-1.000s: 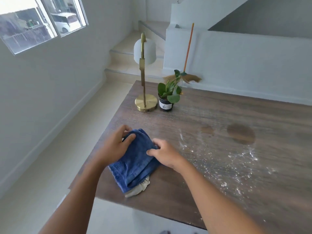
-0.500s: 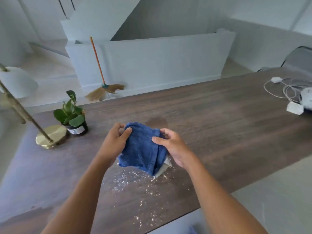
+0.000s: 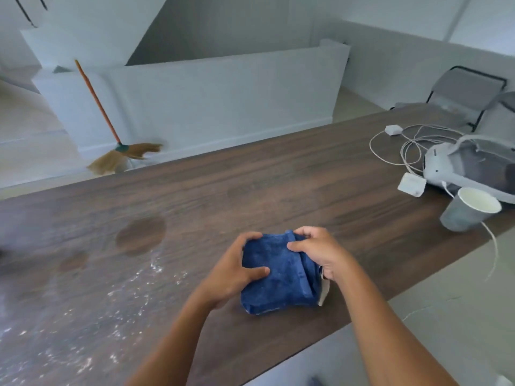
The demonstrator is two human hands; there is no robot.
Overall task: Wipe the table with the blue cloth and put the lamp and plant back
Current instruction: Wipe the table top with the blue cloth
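The folded blue cloth (image 3: 278,277) lies on the dark wooden table (image 3: 278,176) near its front edge. My left hand (image 3: 234,270) grips the cloth's left side, thumb on top. My right hand (image 3: 320,253) grips its upper right corner, fingers curled over the fold. White crumbs and powder (image 3: 119,302) are scattered over the table to the left of the cloth, and two round dark marks (image 3: 140,236) show beyond them. The lamp and the plant are out of view.
A paper cup (image 3: 468,208) stands at the table's right end, beside a white headset (image 3: 471,165), chargers and tangled white cables (image 3: 407,146). A broom (image 3: 111,135) leans on the low white wall behind the table. Grey chairs (image 3: 468,90) stand at the far right.
The view has swung right, so lamp and plant have left the frame. Both hands have carried the cloth rightward past the crumbs and set it down flat on the table.
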